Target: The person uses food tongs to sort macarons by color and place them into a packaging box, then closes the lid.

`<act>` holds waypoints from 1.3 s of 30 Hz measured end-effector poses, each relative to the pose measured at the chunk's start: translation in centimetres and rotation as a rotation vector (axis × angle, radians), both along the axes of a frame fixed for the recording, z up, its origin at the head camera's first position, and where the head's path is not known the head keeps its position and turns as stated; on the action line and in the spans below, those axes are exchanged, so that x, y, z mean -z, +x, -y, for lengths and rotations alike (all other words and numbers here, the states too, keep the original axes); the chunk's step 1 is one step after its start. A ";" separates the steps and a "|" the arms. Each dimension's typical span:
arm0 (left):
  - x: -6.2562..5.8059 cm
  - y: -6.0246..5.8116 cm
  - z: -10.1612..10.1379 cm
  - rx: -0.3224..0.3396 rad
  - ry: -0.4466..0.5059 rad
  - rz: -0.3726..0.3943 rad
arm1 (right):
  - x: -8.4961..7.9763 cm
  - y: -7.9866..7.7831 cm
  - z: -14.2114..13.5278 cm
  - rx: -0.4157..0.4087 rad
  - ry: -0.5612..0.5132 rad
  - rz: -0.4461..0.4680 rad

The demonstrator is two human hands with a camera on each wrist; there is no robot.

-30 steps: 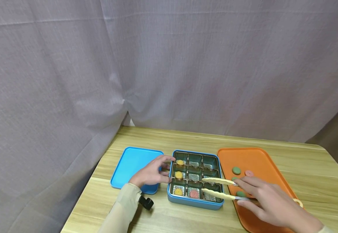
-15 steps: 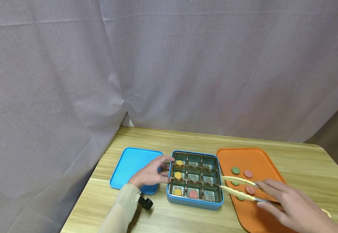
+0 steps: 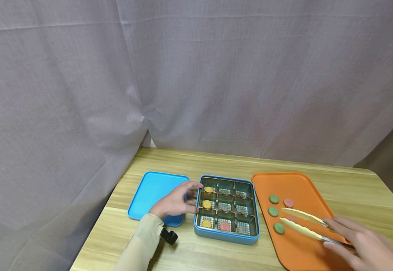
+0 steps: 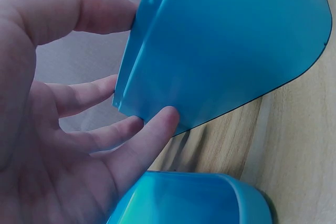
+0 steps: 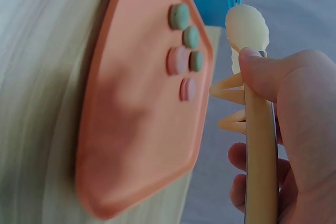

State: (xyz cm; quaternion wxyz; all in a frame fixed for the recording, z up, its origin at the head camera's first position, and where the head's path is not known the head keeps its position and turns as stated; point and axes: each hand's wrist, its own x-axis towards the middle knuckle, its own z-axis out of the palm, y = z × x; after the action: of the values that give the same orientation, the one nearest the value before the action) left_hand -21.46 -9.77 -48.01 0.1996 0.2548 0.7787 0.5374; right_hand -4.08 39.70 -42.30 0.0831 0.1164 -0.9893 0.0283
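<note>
My left hand (image 3: 175, 199) touches the left side of a blue box (image 3: 226, 238), fingers spread along its wall and rim. The box has a dark divided insert; yellow macarons (image 3: 207, 204) fill its left column, and a pink macaron (image 3: 225, 226) lies in the front middle compartment. With my right hand (image 3: 369, 241) I hold cream-tipped tongs (image 3: 301, 229) above an orange tray (image 3: 313, 259). Their tips are apart with nothing between them. Three green macarons (image 3: 279, 228) and two pink macarons (image 5: 177, 60) sit on the tray; in the head view the tongs partly cover one pink one.
A blue lid (image 3: 157, 188) lies on the wooden table (image 3: 182, 256) left of the box, partly under my left hand. The tray stands close to the box's right side. Behind the table hangs a grey curtain (image 3: 196, 75).
My right hand has moved right with the tongs, from over the box's right column to over the tray. The green macarons are now uncovered. My left hand stays in place.
</note>
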 end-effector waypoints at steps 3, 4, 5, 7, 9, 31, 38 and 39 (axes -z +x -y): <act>0.0 0.0 0.0 0.001 -0.001 -0.001 | 0.3 0.2 -0.9 0.032 0.019 0.039; 0.0 0.0 0.0 0.001 -0.001 -0.002 | 0.3 0.2 -1.2 0.035 0.023 0.043; 0.0 0.0 0.0 0.001 -0.002 -0.002 | 0.4 0.3 -1.4 0.033 0.023 0.043; 0.0 0.0 0.0 0.002 -0.002 0.000 | 0.7 0.4 -1.8 0.024 0.019 0.043; 0.0 0.1 0.0 0.003 0.000 0.001 | 0.9 0.5 -2.1 0.029 0.015 0.058; 0.0 0.0 0.0 0.007 0.025 0.011 | 2.9 0.4 -4.5 0.070 0.058 0.144; 0.0 0.0 0.1 0.005 0.007 0.005 | 3.1 0.2 -4.2 0.076 0.074 0.153; 0.0 0.0 0.1 0.005 0.001 0.003 | 3.2 0.2 -4.1 0.068 0.072 0.141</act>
State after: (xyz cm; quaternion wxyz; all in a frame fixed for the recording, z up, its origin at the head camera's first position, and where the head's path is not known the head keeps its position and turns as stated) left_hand -21.46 -9.83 -48.03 0.2020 0.2558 0.7775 0.5378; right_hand -3.89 43.84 -45.45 0.0098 0.0835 -0.9965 -0.0020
